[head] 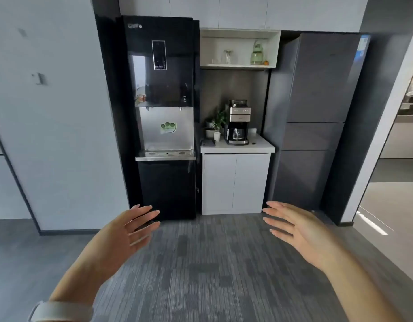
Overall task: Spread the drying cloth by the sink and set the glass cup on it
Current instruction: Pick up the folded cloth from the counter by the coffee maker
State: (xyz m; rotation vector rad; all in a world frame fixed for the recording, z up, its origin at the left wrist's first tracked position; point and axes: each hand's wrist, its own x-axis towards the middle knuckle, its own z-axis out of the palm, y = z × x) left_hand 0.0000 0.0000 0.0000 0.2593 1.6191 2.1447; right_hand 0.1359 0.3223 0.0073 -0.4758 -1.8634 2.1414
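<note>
- Grey striped carpet (212, 263) covers the floor of a small office pantry, seen from head height looking forward and down.
- Left hand (128, 231) reaches out over the carpet, palm turned inward, fingers (145, 211) spread and holding nothing; a pale band (61, 311) circles its wrist.
- Right hand (296, 228) mirrors it well apart, fingers (274, 209) also spread and holding nothing.
- Beyond the left fingertips stands a tall black water dispenser (163, 117) with a steel tap bay.
- Beyond the gap between the two hands stands a white cabinet whose pale bench (238, 147) carries a coffee machine (238, 123), a small white cup (216, 136) and potted plants (214, 123).
- Above that bench, far from both hands, an open shelf (238, 65) holds clear glassware (227, 56), possibly the glass cup, and a green jar (257, 53).
- Beyond the right fingertips stands a tall grey refrigerator (317, 117).
- Neither a sink nor a drying cloth can be made out.
</note>
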